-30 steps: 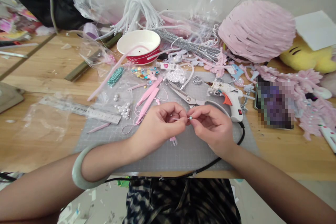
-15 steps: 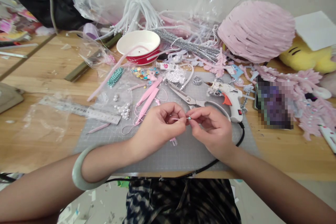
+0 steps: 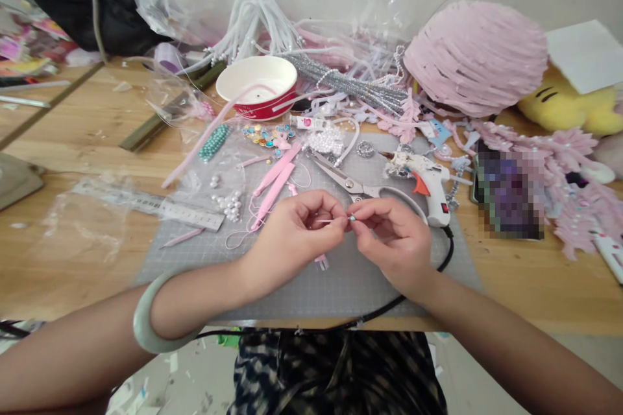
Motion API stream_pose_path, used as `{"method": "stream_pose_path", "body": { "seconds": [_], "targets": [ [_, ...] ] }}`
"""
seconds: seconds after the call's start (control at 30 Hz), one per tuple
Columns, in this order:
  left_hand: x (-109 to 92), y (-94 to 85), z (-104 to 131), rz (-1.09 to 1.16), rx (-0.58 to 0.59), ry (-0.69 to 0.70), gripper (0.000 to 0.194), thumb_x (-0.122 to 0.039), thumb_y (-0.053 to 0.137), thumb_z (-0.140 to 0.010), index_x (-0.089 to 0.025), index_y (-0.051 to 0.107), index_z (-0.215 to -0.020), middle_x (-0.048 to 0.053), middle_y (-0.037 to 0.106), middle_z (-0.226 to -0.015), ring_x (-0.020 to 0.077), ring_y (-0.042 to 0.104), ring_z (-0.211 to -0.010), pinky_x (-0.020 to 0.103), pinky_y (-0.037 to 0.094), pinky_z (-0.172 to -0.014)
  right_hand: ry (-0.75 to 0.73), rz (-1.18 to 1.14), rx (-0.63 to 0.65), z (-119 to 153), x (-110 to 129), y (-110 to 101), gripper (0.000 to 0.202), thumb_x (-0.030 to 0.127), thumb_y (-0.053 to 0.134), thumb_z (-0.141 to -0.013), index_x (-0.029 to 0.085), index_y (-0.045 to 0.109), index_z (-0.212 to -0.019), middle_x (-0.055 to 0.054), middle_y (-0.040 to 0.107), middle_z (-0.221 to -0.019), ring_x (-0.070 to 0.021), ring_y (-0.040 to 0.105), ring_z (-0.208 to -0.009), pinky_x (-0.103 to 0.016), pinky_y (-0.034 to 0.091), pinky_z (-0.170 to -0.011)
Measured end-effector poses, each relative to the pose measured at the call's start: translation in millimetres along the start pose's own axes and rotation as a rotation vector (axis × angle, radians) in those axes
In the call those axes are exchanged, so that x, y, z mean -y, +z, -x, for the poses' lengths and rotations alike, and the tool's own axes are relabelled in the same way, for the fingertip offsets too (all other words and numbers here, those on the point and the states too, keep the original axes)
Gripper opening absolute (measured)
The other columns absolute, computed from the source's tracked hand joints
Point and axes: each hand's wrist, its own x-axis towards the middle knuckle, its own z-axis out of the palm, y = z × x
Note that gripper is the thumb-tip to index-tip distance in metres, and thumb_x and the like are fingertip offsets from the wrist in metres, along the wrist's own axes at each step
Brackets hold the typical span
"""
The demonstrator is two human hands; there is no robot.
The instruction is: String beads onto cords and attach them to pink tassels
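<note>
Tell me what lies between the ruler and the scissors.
White beads and two long pink pieces lie between the ruler and scissors, in the head view.

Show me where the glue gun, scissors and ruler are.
Glue gun (image 3: 435, 176): head view, on its white body.
Scissors (image 3: 349, 184): head view, on the pivot.
Ruler (image 3: 205, 218): head view, near its lower end.

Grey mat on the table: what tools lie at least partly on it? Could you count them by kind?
Clearly visible on the grey mat:
Scissors: 1
Glue gun: 1
Ruler, partly on it: 1
Total: 3
</note>
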Motion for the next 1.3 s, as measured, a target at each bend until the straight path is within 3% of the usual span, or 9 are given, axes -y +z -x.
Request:
{"method": "stream_pose_path", "body": {
  "seconds": [0.9,1.3],
  "targets": [
    [4.3,0.0,-0.5,0.068,0.019,0.108,0.008,-0.021,0.057,-0.075,-0.015,0.054,-0.07,-0.006,0.045,-0.053,0.0072,0.046,-0.047,0.019,0.034,-0.046,0.068,-0.117,0.007,4.1,-3.8,-0.3,0.015,0.007,0.059,-0.074,0.021,0.061,-0.078,0.0,0.065,-0.08,-0.0099,0.062,-0.073,-0.02,0.053,-0.066],
    [-3.5,-2.7,-1.8,0.006,0.018,0.018,0.009,-0.021,0.057,-0.07,-0.015,0.054,-0.065,-0.007,0.042,-0.049,0.0068,0.045,-0.045,0.019,0.029,-0.044,0.115,-0.198,0.098,-0.9,-4.7,-5.3,0.018,0.006,0.06,-0.073,0.022,0.064,-0.079,0.002,0.066,-0.076,-0.0092,0.064,-0.068,-0.018,0.054,-0.064]
  ]
}}
